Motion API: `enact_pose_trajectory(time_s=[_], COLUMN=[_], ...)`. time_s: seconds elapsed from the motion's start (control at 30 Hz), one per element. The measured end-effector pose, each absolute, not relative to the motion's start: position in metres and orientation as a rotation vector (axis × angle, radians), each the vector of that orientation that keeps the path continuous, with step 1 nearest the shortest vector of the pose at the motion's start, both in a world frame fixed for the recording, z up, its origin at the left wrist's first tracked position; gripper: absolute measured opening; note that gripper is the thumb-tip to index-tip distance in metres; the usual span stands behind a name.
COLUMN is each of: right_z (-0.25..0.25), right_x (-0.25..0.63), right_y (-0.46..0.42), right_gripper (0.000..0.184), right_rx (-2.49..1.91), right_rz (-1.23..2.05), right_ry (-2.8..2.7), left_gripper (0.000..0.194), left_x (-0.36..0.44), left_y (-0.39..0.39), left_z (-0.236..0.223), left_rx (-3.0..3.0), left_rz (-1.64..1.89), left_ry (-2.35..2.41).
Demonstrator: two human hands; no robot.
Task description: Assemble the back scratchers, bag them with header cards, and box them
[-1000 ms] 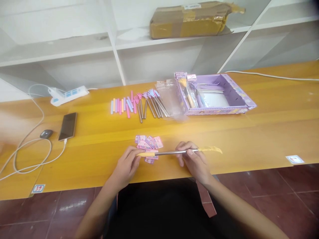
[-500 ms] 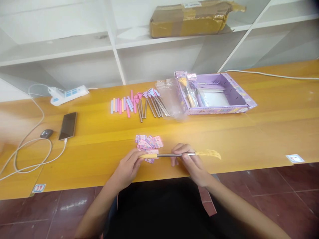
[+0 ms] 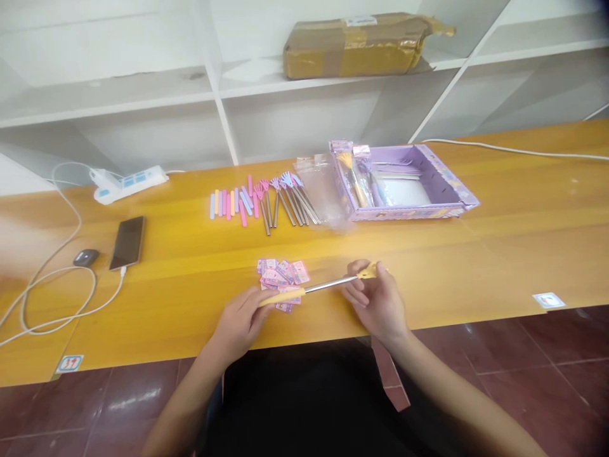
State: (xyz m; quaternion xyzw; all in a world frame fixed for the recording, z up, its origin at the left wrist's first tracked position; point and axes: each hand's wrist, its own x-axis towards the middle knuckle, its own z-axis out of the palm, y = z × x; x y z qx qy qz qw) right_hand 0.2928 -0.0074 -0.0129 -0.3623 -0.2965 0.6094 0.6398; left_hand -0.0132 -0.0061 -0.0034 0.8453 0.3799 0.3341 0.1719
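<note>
A back scratcher (image 3: 332,284) with a yellow handle, a metal rod and a yellow claw-shaped head is held between my hands, tilted up to the right. Its handle end is gripped by my left hand (image 3: 242,320), with the fingers closed round it. My right hand (image 3: 378,301) has its fingers on the claw head and partly hides it. Just behind the handle lies a pile of small pink and purple cards (image 3: 280,273). Farther back, several coloured handle sleeves (image 3: 232,203) lie beside several metal rods with claw heads (image 3: 288,197) in pink and blue.
Clear plastic bags (image 3: 318,184) lie against a purple box (image 3: 409,214) that holds bagged back scratchers. To the left are a phone (image 3: 127,241) on a cable, a black mouse-like object (image 3: 86,257) and a power strip (image 3: 133,184). A taped carton (image 3: 352,47) sits on the shelf.
My right hand has slid from the metal rod to the claw head. That end of the back scratcher has risen, and my left hand keeps its grip on the handle.
</note>
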Motion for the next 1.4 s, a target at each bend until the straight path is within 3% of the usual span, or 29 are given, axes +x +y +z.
enact_pose_trajectory(time_s=[0.57,1.13,1.27,1.4], right_z=[-0.018,-0.019,-0.010,0.001], right_x=[0.274,0.245,0.264,0.294], right_y=[-0.021,-0.035,-0.025,-0.016], right_gripper=[0.055,0.058,0.046,0.073], right_rx=[-0.865,-0.841,-0.911,-0.961], right_rz=[1.339,1.426,1.342,1.117], right_ry=[-0.952,-1.118,-1.281,-1.450], left_gripper=[0.035,0.041,0.040,0.036], left_x=[-0.014,-0.009,-0.007,-0.020], left_y=[-0.012,-0.007,-0.005,-0.011], left_z=[-0.005,-0.008,0.004,0.026], left_rx=[2.193,2.301,2.348,2.385], left_rz=[0.688,0.549,0.464,0.413], left_ry=[1.109,1.026,1.098,1.201])
